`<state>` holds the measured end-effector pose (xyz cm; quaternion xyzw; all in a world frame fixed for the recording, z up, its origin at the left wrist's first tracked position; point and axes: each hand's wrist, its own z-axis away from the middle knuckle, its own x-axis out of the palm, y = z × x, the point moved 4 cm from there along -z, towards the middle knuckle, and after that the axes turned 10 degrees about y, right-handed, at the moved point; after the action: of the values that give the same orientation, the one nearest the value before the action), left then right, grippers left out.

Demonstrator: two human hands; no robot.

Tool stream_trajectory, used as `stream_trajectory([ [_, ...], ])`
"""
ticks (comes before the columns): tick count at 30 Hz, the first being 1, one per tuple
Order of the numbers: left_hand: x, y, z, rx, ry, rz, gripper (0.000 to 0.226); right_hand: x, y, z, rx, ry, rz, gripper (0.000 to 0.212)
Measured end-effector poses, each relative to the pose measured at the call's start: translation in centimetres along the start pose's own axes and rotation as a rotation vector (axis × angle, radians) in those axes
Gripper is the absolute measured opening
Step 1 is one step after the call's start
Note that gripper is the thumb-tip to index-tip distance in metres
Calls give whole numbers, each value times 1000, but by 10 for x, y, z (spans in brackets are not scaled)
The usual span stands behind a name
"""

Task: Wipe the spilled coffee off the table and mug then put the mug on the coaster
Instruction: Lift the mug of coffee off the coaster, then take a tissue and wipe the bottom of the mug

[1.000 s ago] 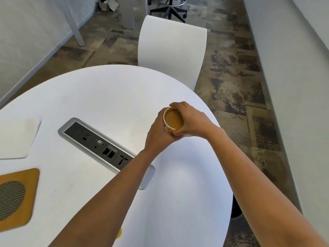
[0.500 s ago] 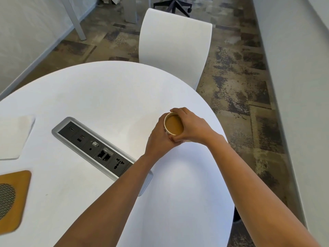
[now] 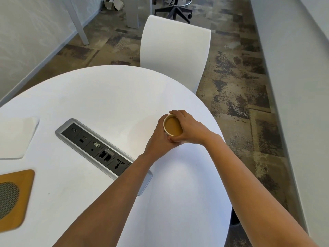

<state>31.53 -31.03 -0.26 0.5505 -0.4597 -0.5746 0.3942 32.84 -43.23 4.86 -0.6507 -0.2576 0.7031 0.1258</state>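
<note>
Mug: a cream-walled round mug (image 3: 173, 126) stands upright on the white oval table (image 3: 106, 97), towards its far right edge, and holds light brown coffee almost to the rim. My left hand (image 3: 160, 139) grips its near left side with the fingers curled round the wall. My right hand (image 3: 188, 130) grips the far right side, its fingers wrapped over the rim's outer edge. The two hands meet at the near side. The mug's wall and base are almost wholly hidden by them, so I cannot tell whether it has a handle.

A tan square coaster with a grey mesh disc (image 3: 16, 198) lies at the near left, well apart from the mug and cut off by the picture's edge. Beyond it lies a white square cloth (image 3: 16, 136), also cut off at the left. A grey-framed black socket panel (image 3: 99, 148) is set into the table between cloth and mug; my left forearm crosses its near end. Its markings are too small to read.

A white moulded chair (image 3: 174, 54) stands beyond the table.
</note>
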Motion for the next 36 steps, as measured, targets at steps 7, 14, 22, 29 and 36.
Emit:
stream_trajectory([
  [7, -27, -4, 11, -65, -36, -156, 86, -7, -13, 3, -6, 0, 122, 92],
  [14, -90, 3, 33, 106, 102, -351, 41, -13, -70, -1, -65, 393, -97, 31],
  [22, -199, -2, 59, 51, 289, -321, 28, 19, -172, -7, -171, 424, -230, 17],
  [29, -324, -24, 78, 2, 487, -351, 26, 89, -275, -25, -175, 319, -266, 18],
  [36, -422, -62, 78, -74, 564, -440, 27, 176, -349, -54, -60, 195, -315, 21],
])
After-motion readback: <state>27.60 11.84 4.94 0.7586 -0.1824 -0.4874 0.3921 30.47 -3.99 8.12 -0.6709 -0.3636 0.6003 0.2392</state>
